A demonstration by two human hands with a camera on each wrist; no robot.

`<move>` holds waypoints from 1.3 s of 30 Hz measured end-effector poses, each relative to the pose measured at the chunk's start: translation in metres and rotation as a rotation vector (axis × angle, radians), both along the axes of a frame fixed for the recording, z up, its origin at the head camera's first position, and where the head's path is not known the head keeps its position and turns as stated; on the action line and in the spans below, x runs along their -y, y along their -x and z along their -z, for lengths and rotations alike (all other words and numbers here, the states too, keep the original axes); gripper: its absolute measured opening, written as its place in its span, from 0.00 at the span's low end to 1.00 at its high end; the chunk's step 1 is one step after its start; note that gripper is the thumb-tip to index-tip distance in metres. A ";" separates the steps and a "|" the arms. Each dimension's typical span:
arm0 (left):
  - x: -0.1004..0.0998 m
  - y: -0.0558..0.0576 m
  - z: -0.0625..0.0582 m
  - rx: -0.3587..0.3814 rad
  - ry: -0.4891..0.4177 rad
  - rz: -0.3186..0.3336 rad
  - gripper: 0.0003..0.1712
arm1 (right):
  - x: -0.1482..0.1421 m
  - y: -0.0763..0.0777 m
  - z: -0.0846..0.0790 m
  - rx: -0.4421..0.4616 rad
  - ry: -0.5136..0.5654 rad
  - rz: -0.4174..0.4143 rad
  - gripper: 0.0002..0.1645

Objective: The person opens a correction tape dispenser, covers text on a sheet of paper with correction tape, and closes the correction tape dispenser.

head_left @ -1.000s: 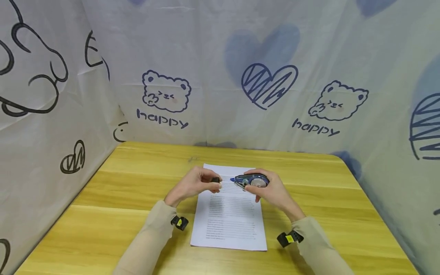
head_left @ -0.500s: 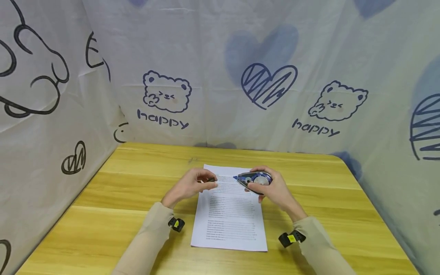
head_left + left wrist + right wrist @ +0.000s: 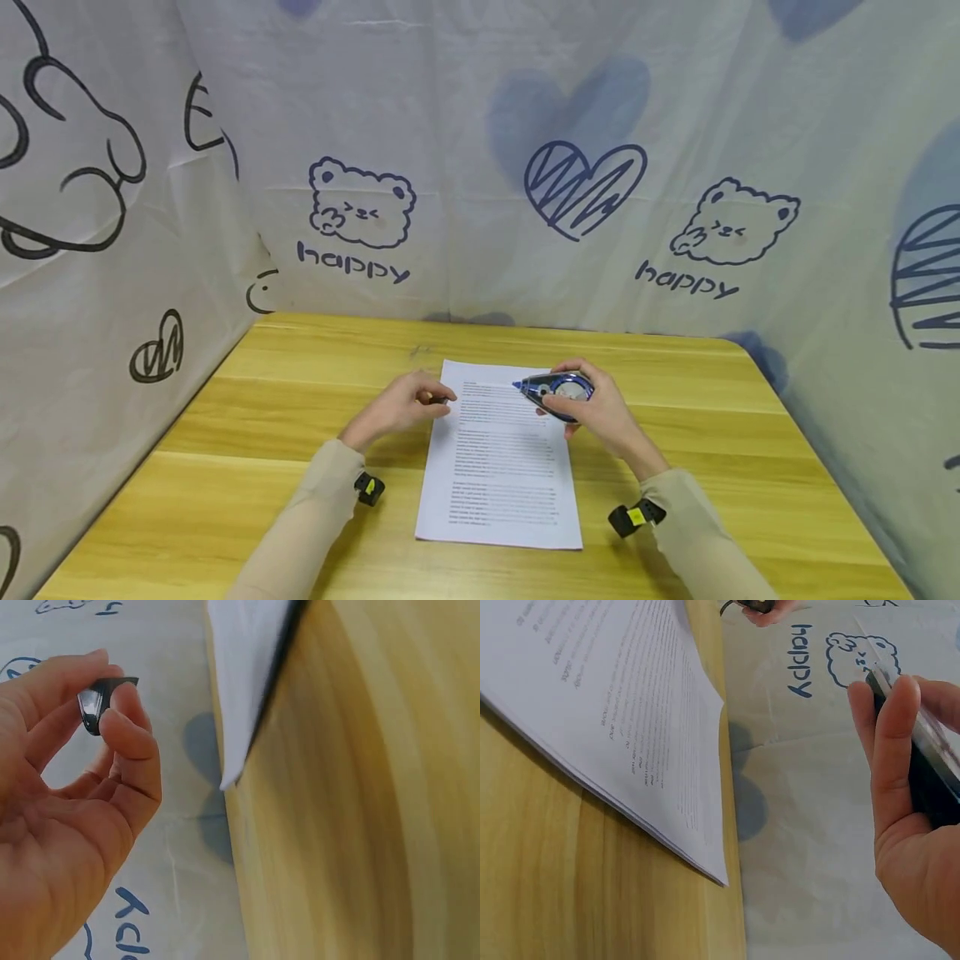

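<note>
My right hand (image 3: 600, 408) grips a blue, see-through correction tape dispenser (image 3: 567, 388), its blue tip pointing left over the upper part of a printed sheet stack (image 3: 502, 467). In the right wrist view the dispenser (image 3: 931, 780) shows edge-on between thumb and fingers. A small glossy dark cap (image 3: 93, 705) is pinched between thumb and fingertips of my left hand (image 3: 82, 795) in the left wrist view. From the head view, that left hand (image 3: 401, 407) is at the stack's upper left edge, the cap mostly hidden by the fingers.
The sheets lie on a yellow wood-grain table (image 3: 300, 400). A pale cloth (image 3: 465, 108) printed with bears and hearts hangs behind the table and along its sides. Each wrist carries a black strap-on camera, such as the left one (image 3: 369, 489).
My left hand has moved left with the cap, away from the dispenser's tip. My right hand has shifted slightly right with the dispenser, and the gap between them has widened.
</note>
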State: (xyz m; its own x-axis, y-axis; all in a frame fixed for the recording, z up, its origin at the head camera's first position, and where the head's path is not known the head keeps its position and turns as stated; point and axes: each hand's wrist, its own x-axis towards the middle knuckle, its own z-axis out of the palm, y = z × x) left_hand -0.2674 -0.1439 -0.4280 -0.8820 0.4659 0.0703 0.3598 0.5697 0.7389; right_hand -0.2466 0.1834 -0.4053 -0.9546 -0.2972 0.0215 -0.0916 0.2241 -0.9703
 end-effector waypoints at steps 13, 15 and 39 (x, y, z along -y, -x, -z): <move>0.021 0.009 0.009 0.075 -0.019 -0.091 0.16 | -0.001 0.011 0.013 0.040 -0.092 0.024 0.30; 0.024 0.010 0.010 0.087 -0.006 -0.120 0.16 | 0.000 0.014 0.014 0.051 -0.099 0.029 0.31; 0.039 0.024 0.012 0.047 0.307 -0.110 0.05 | 0.036 0.035 0.027 0.011 -0.262 -0.006 0.32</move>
State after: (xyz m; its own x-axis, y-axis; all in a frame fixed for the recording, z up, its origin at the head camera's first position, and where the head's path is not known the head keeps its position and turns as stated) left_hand -0.2914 -0.1828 -0.4396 -0.9273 0.3603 -0.1012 0.2528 0.8023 0.5407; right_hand -0.2820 0.1477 -0.4325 -0.9525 -0.2968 -0.0677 -0.0831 0.4674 -0.8801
